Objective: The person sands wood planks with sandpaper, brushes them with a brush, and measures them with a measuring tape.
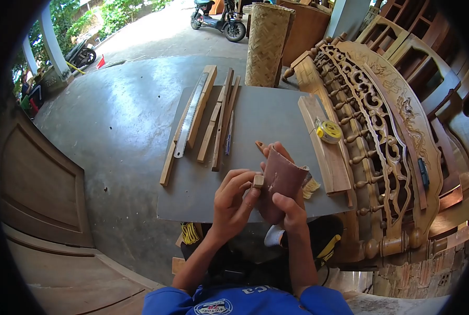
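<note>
My left hand (pixel 231 202) pinches a small square-ended wooden piece (pixel 258 181) between thumb and fingers. Close beside it, my right hand (pixel 294 214) grips a curled sheet of reddish-brown sandpaper (pixel 285 181), thumb on the front and fingers behind. The sandpaper has a pale scuffed patch and hides part of that hand. Both hands are over the near edge of the grey table (pixel 266 107). Just past the sandpaper, pale brush-like bristles (pixel 311 188) stick out, and a small brown wooden piece (pixel 260 146) shows beyond my fingers.
On the table's left lie a metal ruler (pixel 191 115), several wooden strips (pixel 209 131) and a pen-like blue tool (pixel 229 134). A yellow tape measure (pixel 329 131) rests on boards (pixel 322 152) at right. Carved wooden furniture (pixel 378 115) leans beyond; a woven roll (pixel 266 47) stands behind.
</note>
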Demonstrator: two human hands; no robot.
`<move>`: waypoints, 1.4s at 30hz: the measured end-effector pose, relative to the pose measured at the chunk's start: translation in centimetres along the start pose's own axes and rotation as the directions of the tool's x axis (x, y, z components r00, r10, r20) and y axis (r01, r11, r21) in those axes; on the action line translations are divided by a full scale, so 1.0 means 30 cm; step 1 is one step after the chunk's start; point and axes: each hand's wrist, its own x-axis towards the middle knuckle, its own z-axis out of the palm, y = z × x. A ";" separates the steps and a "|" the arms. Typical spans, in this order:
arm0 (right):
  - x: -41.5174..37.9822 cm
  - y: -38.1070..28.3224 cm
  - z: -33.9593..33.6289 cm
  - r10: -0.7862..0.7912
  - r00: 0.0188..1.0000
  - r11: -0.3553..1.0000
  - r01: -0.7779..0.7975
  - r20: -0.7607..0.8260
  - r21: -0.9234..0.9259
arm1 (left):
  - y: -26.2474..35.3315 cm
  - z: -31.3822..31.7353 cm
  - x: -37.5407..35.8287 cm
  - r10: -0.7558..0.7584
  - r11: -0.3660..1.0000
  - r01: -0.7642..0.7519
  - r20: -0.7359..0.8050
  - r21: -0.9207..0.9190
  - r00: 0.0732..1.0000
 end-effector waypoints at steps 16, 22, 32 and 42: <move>0.081 -0.077 0.050 -0.422 0.786 0.422 0.612 0.452 -0.669 | 0.003 0.015 -0.005 0.001 0.998 0.001 0.037 -0.056 0.999; -0.011 0.002 0.074 -0.391 0.843 0.282 0.492 0.369 -0.824 | -0.022 0.026 -0.030 -0.098 0.983 0.104 0.048 -0.150 0.994; 0.033 -0.061 0.143 -0.331 0.892 0.193 0.385 0.309 -0.903 | -0.146 0.006 -0.077 -0.256 0.888 0.293 0.148 -0.355 0.955; 0.009 -0.024 0.142 -0.358 0.890 0.169 0.358 0.281 -0.918 | -0.099 0.016 -0.047 -0.246 0.918 0.270 0.117 -0.289 0.962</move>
